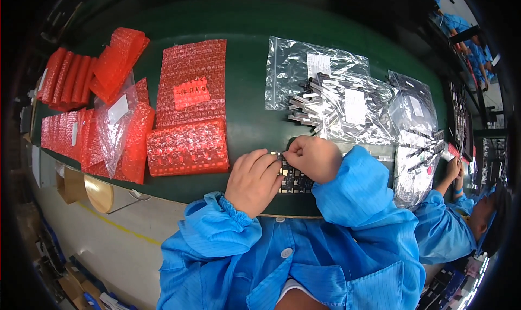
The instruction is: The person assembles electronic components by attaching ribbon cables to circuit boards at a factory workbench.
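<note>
Smock; PCB ptly under hands

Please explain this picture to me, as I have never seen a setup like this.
The grip here is simply a person's two bare hands, seen from above by a wide fisheye camera worn on the head, so straight edges look bent. On the green table, red bubble wrap lies to the left; clear plastic bags and a pile of short dark and silver strips lie ahead and right. The left hand and right hand meet over a dark circuit board; anything pinched between fingers is hidden.
</note>
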### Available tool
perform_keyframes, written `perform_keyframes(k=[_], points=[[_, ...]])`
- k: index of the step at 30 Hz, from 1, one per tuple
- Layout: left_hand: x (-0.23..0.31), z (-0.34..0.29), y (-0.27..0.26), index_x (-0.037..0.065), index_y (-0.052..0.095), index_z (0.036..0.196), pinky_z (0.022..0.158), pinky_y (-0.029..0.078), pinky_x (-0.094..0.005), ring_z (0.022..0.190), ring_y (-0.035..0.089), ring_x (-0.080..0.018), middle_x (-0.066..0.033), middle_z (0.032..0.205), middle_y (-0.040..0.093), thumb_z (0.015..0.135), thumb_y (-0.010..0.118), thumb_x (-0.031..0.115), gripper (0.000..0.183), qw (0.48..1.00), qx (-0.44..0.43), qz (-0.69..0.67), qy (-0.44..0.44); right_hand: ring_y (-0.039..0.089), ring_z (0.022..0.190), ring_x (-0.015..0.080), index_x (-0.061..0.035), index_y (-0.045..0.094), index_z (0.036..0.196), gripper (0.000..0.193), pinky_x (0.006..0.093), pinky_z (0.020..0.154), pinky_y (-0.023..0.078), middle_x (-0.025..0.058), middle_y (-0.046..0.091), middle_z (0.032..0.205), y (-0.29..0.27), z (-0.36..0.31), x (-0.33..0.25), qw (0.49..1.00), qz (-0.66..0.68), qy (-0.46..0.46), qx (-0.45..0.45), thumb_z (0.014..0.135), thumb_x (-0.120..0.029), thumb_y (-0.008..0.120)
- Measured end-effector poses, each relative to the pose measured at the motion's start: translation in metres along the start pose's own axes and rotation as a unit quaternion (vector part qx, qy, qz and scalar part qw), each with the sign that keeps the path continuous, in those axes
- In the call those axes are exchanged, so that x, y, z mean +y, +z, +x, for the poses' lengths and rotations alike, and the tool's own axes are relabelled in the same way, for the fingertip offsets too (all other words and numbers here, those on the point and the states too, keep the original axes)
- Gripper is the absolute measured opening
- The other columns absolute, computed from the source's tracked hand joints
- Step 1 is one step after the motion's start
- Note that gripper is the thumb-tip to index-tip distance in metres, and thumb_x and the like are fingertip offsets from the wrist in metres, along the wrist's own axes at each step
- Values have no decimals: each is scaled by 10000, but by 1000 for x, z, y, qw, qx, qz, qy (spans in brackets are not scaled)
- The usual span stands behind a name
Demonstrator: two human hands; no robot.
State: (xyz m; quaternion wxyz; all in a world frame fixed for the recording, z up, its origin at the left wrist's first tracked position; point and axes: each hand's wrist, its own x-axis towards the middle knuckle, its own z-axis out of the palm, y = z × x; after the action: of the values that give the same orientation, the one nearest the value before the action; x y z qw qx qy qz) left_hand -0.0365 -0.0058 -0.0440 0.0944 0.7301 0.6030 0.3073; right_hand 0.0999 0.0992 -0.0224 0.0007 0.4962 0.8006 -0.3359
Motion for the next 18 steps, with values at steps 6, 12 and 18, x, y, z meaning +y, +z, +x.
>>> perform_keyframes(k=[6,12,18], points=[[0,1,2,52,584,983,859,405,-383,1022,492,-243,-55,1000,548,685,668,154,326,999,-1,31,8,633,617,228,-97,667,758,187,317,555,494,70,644,687,-2,2,-1,1000,-22,12,-13,719,-279,666],[1,1,3,43,585,981,856,404,-382,1016,491,-244,-58,1000,546,684,663,164,330,999,-6,48,7,636,634,236,-85,668,762,196,319,579,499,87,646,700,-4,5,-1,999,-1,18,-30,716,-275,672],[1,2,1,42,586,977,855,403,-384,1014,492,-245,-64,1005,545,681,661,161,328,999,-14,44,4,641,650,273,-121,681,758,200,360,604,515,93,653,714,-4,8,0,999,-15,19,-45,712,-311,638]])
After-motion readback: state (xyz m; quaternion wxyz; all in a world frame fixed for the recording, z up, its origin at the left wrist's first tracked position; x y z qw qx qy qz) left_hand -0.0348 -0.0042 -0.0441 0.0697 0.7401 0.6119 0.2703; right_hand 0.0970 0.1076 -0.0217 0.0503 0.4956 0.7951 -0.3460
